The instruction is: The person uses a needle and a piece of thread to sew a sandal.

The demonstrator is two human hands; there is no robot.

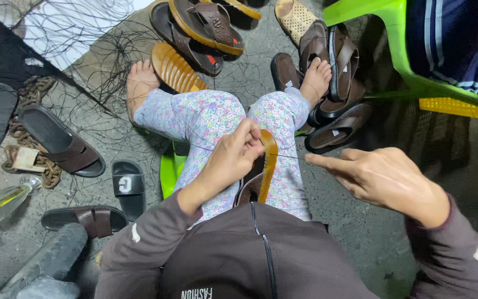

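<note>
While we sit with the brown leather sandal with a tan ridged sole [261,171] standing on edge in our lap, our left hand [230,160] has its fingers pinched together on the sandal's upper rim, and our right hand [385,177], just to the right of the sandal, is closed with thumb and forefinger nipped on a thin dark thread [289,156] that runs taut back to the rim. We judge the risk to lie in that thread: too hard a pull from the right could snap it or tear the stitch hole, and a slack left-hand grip could let the sandal tip off our flower-printed trousers [211,119]. Loose black thread [92,61] sprawls on the concrete beyond the sandal near our bare feet and could snag. As for labels, a small pale card tag [27,159] lies on a rusty chain [31,91] far left of the sandal, a black slide with a white letter mark [127,185] sits left of it, and small white tags show inside the pile of brown sandals [336,83] above and to its right, beside a green plastic chair [399,52].
</note>
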